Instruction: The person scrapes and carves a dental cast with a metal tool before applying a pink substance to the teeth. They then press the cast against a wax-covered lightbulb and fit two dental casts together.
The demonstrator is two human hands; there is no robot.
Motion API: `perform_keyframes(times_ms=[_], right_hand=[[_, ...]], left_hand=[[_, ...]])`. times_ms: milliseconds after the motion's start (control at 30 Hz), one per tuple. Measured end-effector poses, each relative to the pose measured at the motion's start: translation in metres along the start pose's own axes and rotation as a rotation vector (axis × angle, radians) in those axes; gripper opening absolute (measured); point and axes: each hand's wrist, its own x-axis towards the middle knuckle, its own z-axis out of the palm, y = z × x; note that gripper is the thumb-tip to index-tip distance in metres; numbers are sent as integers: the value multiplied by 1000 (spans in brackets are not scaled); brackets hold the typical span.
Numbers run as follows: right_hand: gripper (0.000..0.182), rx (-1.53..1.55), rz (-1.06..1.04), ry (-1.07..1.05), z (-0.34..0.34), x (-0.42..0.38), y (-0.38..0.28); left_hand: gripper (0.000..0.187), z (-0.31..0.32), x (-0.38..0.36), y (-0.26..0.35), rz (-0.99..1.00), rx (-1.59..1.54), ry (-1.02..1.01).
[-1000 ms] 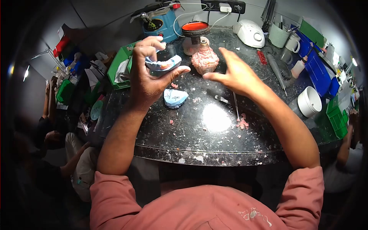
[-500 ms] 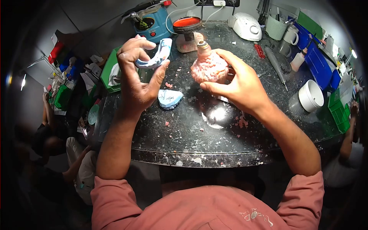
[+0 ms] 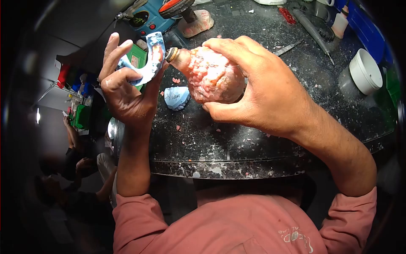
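My left hand pinches a blue-and-white horseshoe-shaped dental cast between thumb and fingers, holding it up over the bench. My right hand is wrapped round a bulb-shaped spirit lamp thickly crusted with pink wax. The lamp lies tilted on its side in the air, its ringed neck pointing left, right at the edge of the cast. Below and between the hands, a second blue dental cast with handwriting on its base sits on the bench.
The black, speckled bench carries pink wax crumbs. At the back stand a blue appliance and a red-topped round dish on a pink-smeared base. To the right are a knife, a grey handpiece and a white tub. Other people sit at left.
My right hand has tipped the lamp from upright to sideways and brought its neck left to the cast. The head view has shifted, so the bench's back objects sit higher.
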Motion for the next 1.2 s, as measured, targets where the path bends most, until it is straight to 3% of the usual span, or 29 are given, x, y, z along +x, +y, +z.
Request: perform_keyframes(times_ms=[1200], right_hand=[[72, -95, -26, 31, 0, 1, 2]], left_hand=[[48, -6, 3, -3, 112, 129, -25]])
